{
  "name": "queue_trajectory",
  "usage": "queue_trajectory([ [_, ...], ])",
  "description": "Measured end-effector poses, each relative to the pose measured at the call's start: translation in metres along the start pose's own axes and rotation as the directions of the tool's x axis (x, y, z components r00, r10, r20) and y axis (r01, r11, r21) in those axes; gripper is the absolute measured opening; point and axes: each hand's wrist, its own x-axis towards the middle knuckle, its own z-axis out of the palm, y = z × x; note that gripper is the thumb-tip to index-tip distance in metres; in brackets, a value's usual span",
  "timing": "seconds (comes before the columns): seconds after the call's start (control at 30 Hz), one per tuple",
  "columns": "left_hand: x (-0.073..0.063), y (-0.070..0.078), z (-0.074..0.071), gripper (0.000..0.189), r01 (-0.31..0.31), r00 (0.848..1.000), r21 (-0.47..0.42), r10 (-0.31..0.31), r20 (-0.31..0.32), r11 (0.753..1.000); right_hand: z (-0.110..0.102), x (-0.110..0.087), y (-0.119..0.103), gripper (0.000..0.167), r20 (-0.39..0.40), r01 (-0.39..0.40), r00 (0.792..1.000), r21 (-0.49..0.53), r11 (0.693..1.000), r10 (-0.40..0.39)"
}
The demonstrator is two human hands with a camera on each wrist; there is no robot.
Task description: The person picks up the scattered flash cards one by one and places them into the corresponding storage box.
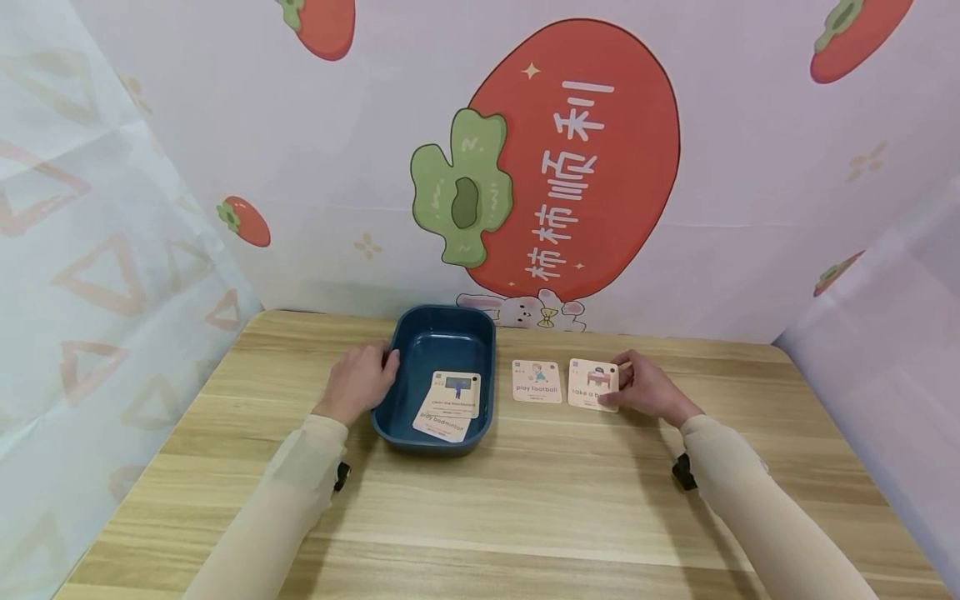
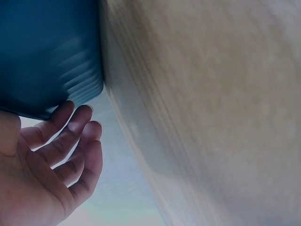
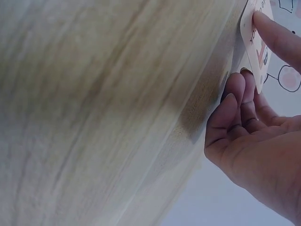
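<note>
My left hand [image 1: 363, 379] holds the left rim of a dark blue plastic bin [image 1: 381, 427]; in the left wrist view its fingers [image 2: 87, 136] curl against the outer wall. Two picture cards overlap inside: a "clean the blackboard" card [image 1: 457, 392] on top of a "play badminton" card [image 1: 441, 427]. On the right, my right hand [image 1: 648, 390] pinches the right edge of a card [image 1: 588, 385] reading "take a b...", its thumb covering part of the words. The right wrist view shows this card's edge raised, fingers beneath. A "play football" card [image 1: 537, 383] lies flat just left of it.
A light wood-grain table [image 1: 525, 517] carries the bin and cards. Behind it hangs a pale backdrop [image 1: 315, 125] printed with persimmons, and patterned sheets [image 1: 75, 333] close off both sides.
</note>
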Motion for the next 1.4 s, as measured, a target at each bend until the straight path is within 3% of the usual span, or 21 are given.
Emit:
queue_trajectory([
  [0.13, -0.001, 0.000, 0.000, 0.029, 0.006, 1.000, -0.001, -0.006, 0.005, 1.000, -0.001, -0.002, 0.001, 0.064, -0.002, 0.007, 1.000, 0.005, 1.000, -0.007],
  [0.47, -0.001, 0.001, 0.001, 0.029, 0.002, 1.000, 0.005, -0.002, -0.008, 1.000, -0.005, -0.006, 0.001, 0.029, -0.019, 0.027, 0.999, 0.041, 0.999, -0.026],
  [1.4, 0.002, -0.005, 0.004, 0.030, -0.017, 1.000, 0.012, 0.017, -0.017, 1.000, -0.016, -0.017, -0.005, 0.016, 0.038, 0.103, 0.994, 0.082, 0.991, -0.107],
])
